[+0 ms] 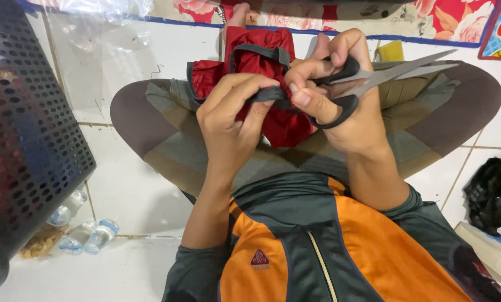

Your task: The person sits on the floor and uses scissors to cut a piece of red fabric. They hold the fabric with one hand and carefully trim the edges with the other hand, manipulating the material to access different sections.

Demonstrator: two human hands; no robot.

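Observation:
A red cloth piece (264, 53) with dark grey edging lies on my lap, bunched between both hands. My left hand (232, 120) pinches the grey trim strip (270, 94) of the red cloth. My right hand (340, 106) carries black-handled scissors (393, 72) looped on its fingers, blades pointing right, while its thumb and forefinger also pinch the same grey trim. The hands touch each other over the cloth. I sit cross-legged on a white tiled floor.
A black perforated plastic basket (26, 128) stands at the left. Small clear bottles (85, 235) lie beneath it. A floral mat (429, 19) runs along the far edge. A clear plastic sheet (110, 39) lies ahead left. A black bag (496, 190) sits right.

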